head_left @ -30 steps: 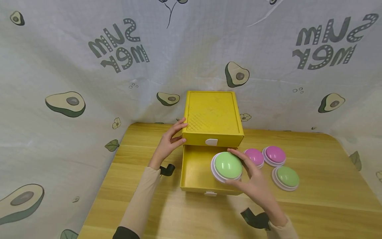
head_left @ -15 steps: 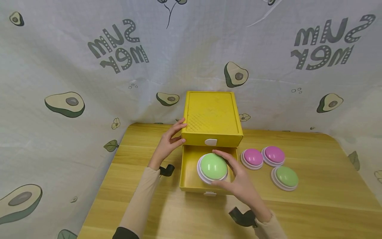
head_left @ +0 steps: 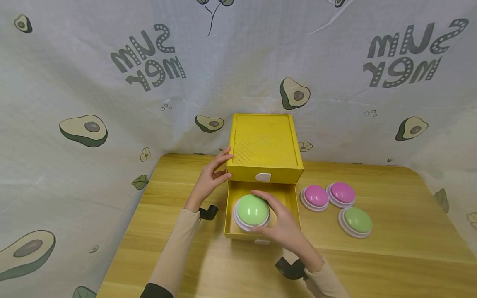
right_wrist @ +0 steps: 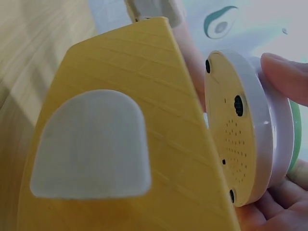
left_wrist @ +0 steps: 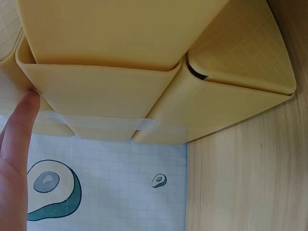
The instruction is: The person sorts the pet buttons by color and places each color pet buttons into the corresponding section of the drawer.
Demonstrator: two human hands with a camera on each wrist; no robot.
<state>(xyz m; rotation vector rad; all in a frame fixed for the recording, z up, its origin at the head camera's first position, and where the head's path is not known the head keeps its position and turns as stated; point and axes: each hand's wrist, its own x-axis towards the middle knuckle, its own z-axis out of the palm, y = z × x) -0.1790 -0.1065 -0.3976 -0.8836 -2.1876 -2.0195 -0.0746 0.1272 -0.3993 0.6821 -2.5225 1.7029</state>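
My right hand [head_left: 285,227] grips a green-domed buzzer button [head_left: 252,210] by its white rim, thumb on the near side and fingers on the far side. It is over the left part of the pulled-out lower drawer [head_left: 238,236] of a yellow drawer box [head_left: 266,138]. In the right wrist view, the buzzer's perforated underside [right_wrist: 236,144] shows tilted just beyond the drawer's front and its white pull tab [right_wrist: 94,144]. My left hand [head_left: 208,180] rests its fingertips against the box's left side near the upper front corner; one finger [left_wrist: 21,125] touches that side in the left wrist view.
On the wooden table [head_left: 402,231], right of the box, stand two pink buzzer buttons [head_left: 316,195] and another green one [head_left: 357,220]. The upper drawer [head_left: 246,173] is closed. A printed avocado sheet [head_left: 223,74] hangs behind the table.
My right hand has carried the green buzzer button leftward from the drawer's right side to its left part, and slightly lower in view. The left hand has stayed on the box.
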